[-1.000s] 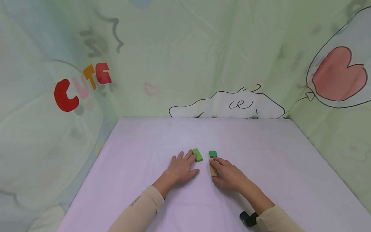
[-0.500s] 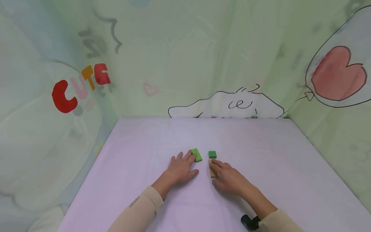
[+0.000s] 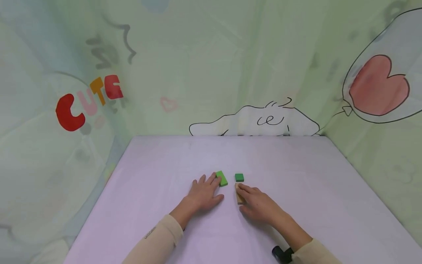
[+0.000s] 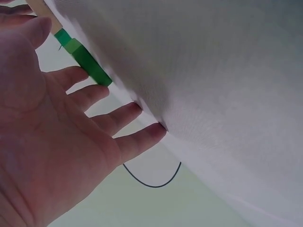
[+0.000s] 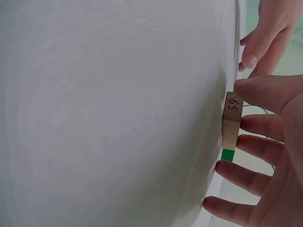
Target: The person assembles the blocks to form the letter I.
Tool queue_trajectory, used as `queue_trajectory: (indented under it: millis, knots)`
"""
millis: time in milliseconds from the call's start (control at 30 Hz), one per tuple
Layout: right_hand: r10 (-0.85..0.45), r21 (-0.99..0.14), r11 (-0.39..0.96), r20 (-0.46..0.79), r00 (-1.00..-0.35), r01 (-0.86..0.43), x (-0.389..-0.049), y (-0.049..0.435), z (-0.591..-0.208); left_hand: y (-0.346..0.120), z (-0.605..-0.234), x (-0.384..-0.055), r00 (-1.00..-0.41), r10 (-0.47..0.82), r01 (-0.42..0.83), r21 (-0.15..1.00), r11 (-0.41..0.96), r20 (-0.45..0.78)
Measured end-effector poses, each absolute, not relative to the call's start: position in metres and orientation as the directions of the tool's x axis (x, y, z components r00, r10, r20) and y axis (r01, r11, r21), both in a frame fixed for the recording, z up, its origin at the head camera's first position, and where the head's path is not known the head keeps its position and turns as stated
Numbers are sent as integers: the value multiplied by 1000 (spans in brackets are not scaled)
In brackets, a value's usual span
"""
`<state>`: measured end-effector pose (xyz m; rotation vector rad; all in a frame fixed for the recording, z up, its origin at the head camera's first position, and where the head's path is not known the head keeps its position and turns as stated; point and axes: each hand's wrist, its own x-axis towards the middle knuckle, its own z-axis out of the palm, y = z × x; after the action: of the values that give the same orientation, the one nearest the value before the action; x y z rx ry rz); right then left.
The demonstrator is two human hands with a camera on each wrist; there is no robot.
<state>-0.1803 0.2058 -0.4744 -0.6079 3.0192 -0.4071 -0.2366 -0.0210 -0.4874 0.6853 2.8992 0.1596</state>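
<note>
My left hand [image 3: 203, 193] lies on the table with fingers spread, its fingertips at the left side of a light green block [image 3: 222, 179]. In the left wrist view, the fingers of that hand [image 4: 71, 127] are nearly straight beside the green block [image 4: 90, 64]. My right hand [image 3: 260, 203] reaches over a plain wooden block [image 3: 239, 198], its fingertips on the block's top and the thumb close to its near end. A small dark green block [image 3: 239, 178] sits just beyond the wooden one. The right wrist view shows "65" on the end of the wooden block [image 5: 232, 108], beside the thumb.
A pale lilac cloth covers the table [image 3: 158, 165]. Printed fabric [image 3: 197, 66] hangs around its back and sides. A black object [image 3: 281, 254] shows by my right sleeve [image 3: 314, 253] near the front edge.
The whole head view has shifted slightly. My right thumb has drawn a little away from the near end of the wooden block. The left hand has stayed by the light green block.
</note>
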Motion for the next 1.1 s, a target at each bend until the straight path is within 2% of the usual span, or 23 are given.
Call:
queue_trajectory:
  millis: [700, 900, 1100]
  knots:
    - [-400, -287, 877, 11, -916, -386, -180, 211, -475, -15, -485, -242, -876, 476, 461, 158, 874, -80]
    - [-400, -281, 879, 8, -917, -386, -181, 212, -475, -11, -484, -248, -874, 483, 474, 120, 872, -61]
    - [-391, -294, 881, -5, -921, -372, -181, 211, -475, -7, -486, -251, -867, 498, 497, 33, 867, -16]
